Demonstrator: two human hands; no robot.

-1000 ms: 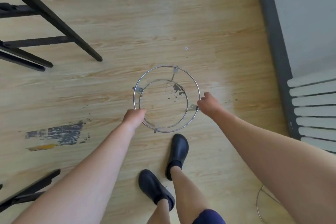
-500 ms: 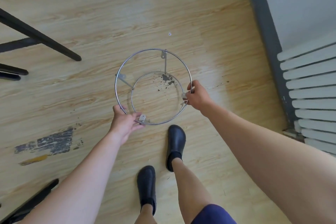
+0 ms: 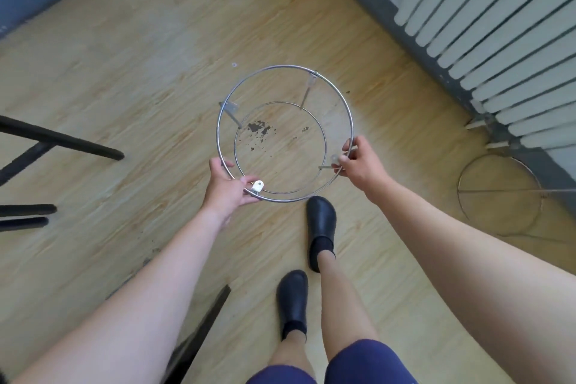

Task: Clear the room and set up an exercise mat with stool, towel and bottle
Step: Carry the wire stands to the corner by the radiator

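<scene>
Steel wire, thin and stiff, makes up the ring stand (image 3: 285, 134), held clear above the wooden floor (image 3: 140, 78); the left hand (image 3: 226, 185) curls its fingers around the near rim, the right hand (image 3: 358, 165) clamps the right rim by a strut; it looks light, rigid, slightly slippery; opposite rim grips suit it.

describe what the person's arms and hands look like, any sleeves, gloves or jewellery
Both arms are bare from the bottom edge of the picture to the fingertips: no sleeves show. The left hand and the right hand wear no gloves, and no rings, watch or wristbands can be seen. The nails look short and plain. Lower down the person wears dark blue shorts and black shoes with dark socks.
</scene>
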